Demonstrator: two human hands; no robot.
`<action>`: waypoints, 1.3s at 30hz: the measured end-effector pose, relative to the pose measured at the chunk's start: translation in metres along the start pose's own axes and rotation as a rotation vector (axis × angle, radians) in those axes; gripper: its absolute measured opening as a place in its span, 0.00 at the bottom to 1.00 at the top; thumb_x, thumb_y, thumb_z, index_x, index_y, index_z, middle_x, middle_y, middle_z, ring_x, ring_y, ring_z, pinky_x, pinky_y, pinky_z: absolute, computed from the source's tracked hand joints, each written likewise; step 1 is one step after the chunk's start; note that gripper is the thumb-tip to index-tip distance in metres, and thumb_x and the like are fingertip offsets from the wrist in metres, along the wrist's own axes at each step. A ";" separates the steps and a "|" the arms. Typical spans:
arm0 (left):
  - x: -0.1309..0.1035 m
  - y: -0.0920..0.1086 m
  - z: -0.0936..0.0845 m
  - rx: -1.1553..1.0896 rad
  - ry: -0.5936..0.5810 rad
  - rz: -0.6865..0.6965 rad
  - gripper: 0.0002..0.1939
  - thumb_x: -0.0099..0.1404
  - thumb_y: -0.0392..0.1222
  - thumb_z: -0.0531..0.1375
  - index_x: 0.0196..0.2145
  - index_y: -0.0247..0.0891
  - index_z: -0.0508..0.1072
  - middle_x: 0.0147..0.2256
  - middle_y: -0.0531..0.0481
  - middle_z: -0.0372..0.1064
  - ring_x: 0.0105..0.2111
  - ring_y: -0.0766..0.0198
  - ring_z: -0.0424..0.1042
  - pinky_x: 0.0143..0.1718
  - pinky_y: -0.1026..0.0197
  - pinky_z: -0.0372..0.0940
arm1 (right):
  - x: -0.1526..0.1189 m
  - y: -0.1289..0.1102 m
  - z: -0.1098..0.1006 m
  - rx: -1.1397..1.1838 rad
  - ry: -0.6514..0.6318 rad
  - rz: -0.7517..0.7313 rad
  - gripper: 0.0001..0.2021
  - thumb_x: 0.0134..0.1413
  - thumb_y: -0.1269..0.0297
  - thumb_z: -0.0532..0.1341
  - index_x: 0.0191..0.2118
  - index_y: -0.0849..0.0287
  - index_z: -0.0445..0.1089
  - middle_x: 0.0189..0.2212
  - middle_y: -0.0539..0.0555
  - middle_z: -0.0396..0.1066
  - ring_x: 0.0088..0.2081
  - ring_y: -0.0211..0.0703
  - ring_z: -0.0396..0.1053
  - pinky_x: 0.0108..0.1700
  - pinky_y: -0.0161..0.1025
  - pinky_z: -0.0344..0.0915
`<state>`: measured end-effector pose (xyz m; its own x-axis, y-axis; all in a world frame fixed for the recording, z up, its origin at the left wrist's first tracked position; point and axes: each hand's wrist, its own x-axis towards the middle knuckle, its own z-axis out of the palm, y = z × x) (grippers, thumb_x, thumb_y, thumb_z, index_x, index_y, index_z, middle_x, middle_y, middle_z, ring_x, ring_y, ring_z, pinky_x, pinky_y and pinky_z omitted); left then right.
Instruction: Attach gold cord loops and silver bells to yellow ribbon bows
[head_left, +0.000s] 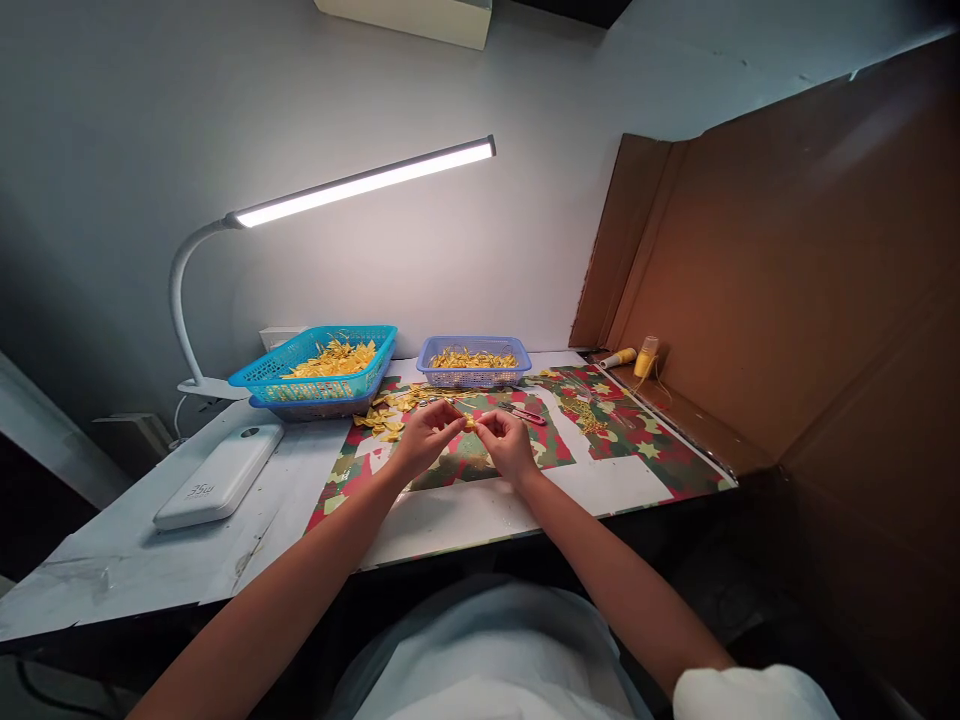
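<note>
My left hand [430, 433] and my right hand [505, 440] meet over the middle of the table, their fingertips pinched on a small yellow ribbon bow [470, 423] between them. Its finer detail is too small to make out. Just left of my left hand lies a loose pile of yellow ribbon pieces [384, 424]. Beyond my right hand are pink-handled scissors or snips [525, 413], partly hidden by the fingers. Under both hands spreads a camouflage-patterned sheet [480, 468] in green, red and yellow.
A turquoise basket [259, 372] of yellow pieces stands back left, stacked on a blue one. Behind my hands sits a violet basket [472, 377] of gold strips. A white power bank [221, 478], a lamp [367, 183], thread spools [646, 357] and a cardboard wall [787, 260] surround the workplace.
</note>
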<state>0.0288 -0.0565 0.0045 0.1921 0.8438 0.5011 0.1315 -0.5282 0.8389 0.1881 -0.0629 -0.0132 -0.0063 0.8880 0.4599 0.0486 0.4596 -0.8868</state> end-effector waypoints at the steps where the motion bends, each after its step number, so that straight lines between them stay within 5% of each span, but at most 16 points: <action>1: 0.000 0.000 0.000 0.009 -0.002 0.005 0.13 0.58 0.49 0.64 0.28 0.36 0.72 0.27 0.48 0.74 0.28 0.64 0.72 0.30 0.64 0.65 | 0.000 0.000 0.000 -0.005 0.000 0.000 0.08 0.46 0.59 0.60 0.25 0.58 0.68 0.19 0.47 0.63 0.22 0.36 0.59 0.25 0.34 0.56; 16: -0.008 0.012 0.005 0.247 0.076 0.194 0.09 0.59 0.46 0.64 0.28 0.39 0.77 0.25 0.51 0.73 0.25 0.66 0.64 0.29 0.64 0.61 | -0.007 -0.014 -0.001 -0.073 0.035 -0.058 0.07 0.50 0.61 0.60 0.27 0.57 0.69 0.22 0.49 0.68 0.26 0.38 0.63 0.30 0.36 0.61; 23: -0.009 0.020 0.009 0.213 0.131 0.251 0.08 0.57 0.46 0.66 0.26 0.40 0.77 0.21 0.54 0.69 0.23 0.67 0.62 0.28 0.64 0.59 | -0.006 -0.011 -0.001 0.096 -0.017 -0.045 0.08 0.51 0.58 0.61 0.28 0.57 0.68 0.22 0.48 0.67 0.24 0.37 0.65 0.29 0.36 0.63; 39: -0.008 0.019 0.009 0.140 0.172 0.175 0.11 0.57 0.50 0.65 0.28 0.39 0.78 0.25 0.51 0.73 0.26 0.65 0.66 0.30 0.62 0.62 | -0.005 -0.017 -0.002 0.124 -0.023 -0.009 0.11 0.48 0.55 0.62 0.28 0.57 0.68 0.21 0.49 0.68 0.23 0.38 0.67 0.30 0.37 0.66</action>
<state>0.0380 -0.0742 0.0143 0.0577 0.7361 0.6744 0.2463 -0.6652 0.7049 0.1888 -0.0750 0.0002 -0.0290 0.8834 0.4678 -0.0757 0.4647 -0.8822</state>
